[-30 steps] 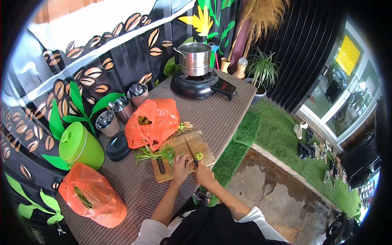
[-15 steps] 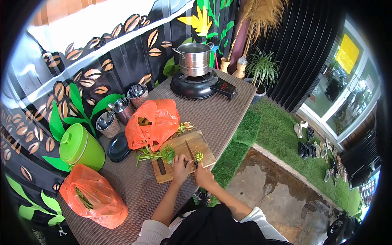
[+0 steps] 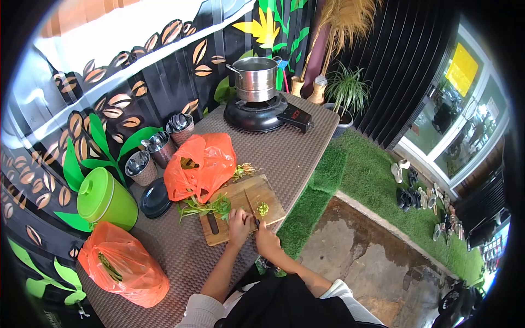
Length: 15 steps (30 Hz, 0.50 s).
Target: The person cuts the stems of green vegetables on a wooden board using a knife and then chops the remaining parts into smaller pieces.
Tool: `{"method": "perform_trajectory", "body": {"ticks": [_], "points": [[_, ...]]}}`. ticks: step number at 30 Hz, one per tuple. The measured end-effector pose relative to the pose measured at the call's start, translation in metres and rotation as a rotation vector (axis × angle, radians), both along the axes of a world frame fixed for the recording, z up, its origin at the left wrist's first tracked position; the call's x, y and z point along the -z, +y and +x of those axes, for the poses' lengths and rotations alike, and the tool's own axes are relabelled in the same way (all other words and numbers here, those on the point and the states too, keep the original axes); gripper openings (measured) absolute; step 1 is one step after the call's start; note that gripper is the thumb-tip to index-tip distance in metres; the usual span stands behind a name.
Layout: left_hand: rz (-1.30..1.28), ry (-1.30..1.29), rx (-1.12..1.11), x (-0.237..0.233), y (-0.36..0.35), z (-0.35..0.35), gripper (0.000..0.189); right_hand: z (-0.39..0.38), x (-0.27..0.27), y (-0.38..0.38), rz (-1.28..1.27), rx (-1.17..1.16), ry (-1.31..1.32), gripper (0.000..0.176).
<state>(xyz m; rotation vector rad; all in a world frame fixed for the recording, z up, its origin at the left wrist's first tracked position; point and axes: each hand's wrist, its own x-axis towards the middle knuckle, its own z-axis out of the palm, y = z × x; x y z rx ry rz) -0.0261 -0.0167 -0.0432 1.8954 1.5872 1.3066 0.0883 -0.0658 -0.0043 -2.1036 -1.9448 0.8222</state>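
On the wooden cutting board (image 3: 232,195) lies a small heap of chopped green pieces (image 3: 262,209). My right hand (image 3: 267,240) is wrapped round the handle of a knife (image 3: 252,206), its blade pointing away over the board. Just left of the knife, my left hand (image 3: 239,225) is closed at the board's near edge, pressing down leafy green stems (image 3: 219,206); what lies under its fingers is mostly hidden. The leaves spread over the board's left side. An orange plastic bag (image 3: 201,167) stands behind the board, with pale root ends (image 3: 244,171) beside it.
A steel pot (image 3: 255,79) sits on a black portable stove (image 3: 255,114) at the table's far end. Cutlery cups (image 3: 140,167), dark plates (image 3: 156,198) and a green lidded bucket (image 3: 107,199) line the wall side. Another orange bag (image 3: 124,265) stands at the near left.
The whole view has shifted slightly. The knife blade has tilted a little and my right hand has moved slightly down and toward me. My left hand remains closed at the same part of the board.
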Motion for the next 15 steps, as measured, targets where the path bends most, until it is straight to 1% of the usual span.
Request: {"method": "perform_trajectory", "body": {"ticks": [2,5,7,11,13,14,15], "points": [[-0.021,-0.036,0.002,0.001,0.001,0.000,0.027,-0.002,0.007,0.005,0.021,0.036,0.004,0.028],[0.050,-0.004,0.004,-0.004,-0.003,0.001,0.025,0.007,0.008,0.010,0.095,0.028,-0.011,0.028],[0.175,0.161,-0.008,-0.009,-0.005,0.000,0.019,0.013,0.007,0.014,0.096,0.027,0.008,0.029],[0.163,0.186,-0.015,-0.010,-0.003,0.002,0.014,0.019,0.003,0.010,0.136,-0.013,0.074,0.030],[0.122,-0.119,-0.008,-0.014,-0.003,0.003,0.015,0.020,0.000,0.009,0.142,-0.028,0.093,0.030],[0.124,-0.116,-0.010,-0.018,-0.002,0.001,0.015,0.020,0.002,0.006,0.160,-0.051,0.095,0.031],[0.141,-0.126,-0.062,-0.022,-0.001,-0.003,0.017,0.020,0.004,0.004,0.178,-0.074,0.099,0.031]]}}
